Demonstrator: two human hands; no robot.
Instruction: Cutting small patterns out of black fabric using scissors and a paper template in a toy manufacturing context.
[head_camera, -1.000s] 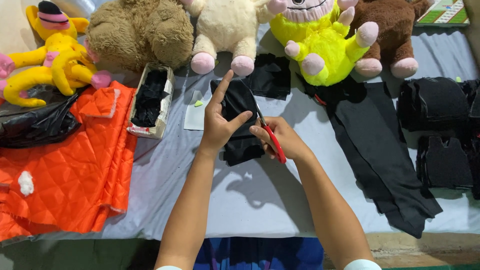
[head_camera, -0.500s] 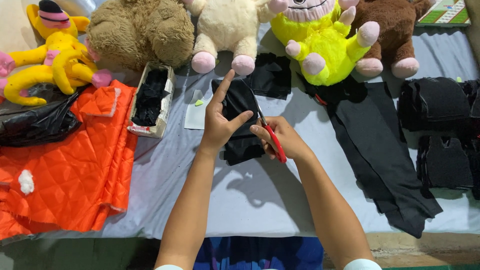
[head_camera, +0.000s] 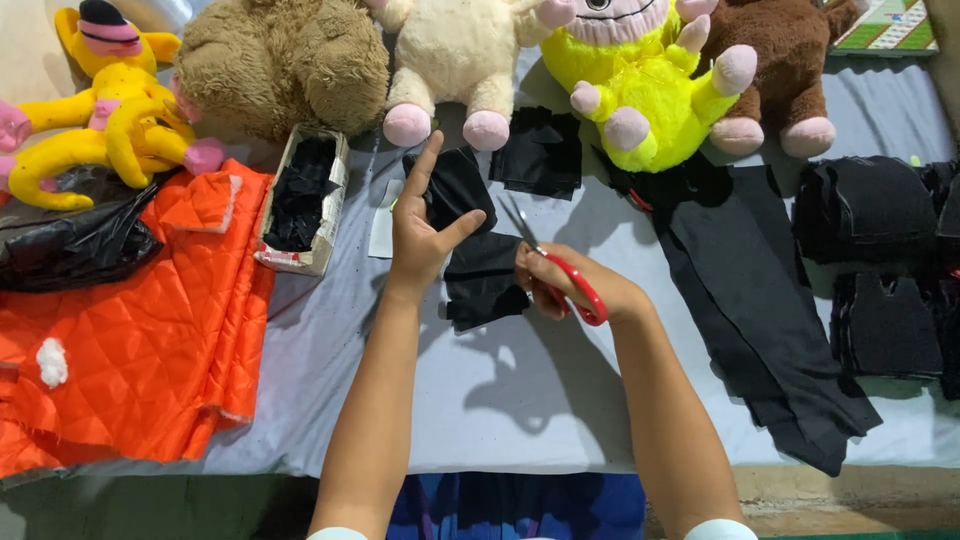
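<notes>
Nearby, cardboard box (head_camera: 303, 205) (black scraps), plush toys (head_camera: 640, 80)

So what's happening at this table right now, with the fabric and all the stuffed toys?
A person is cutting black fabric. The left hand holds a piece of black fabric over the grey table cover, while the right hand works red-handled scissors at its edge. A small box of black scraps sits to the left beside quilted orange fabric. Plush toys line the back, and stacks of cut black pieces lie to the right.
</notes>
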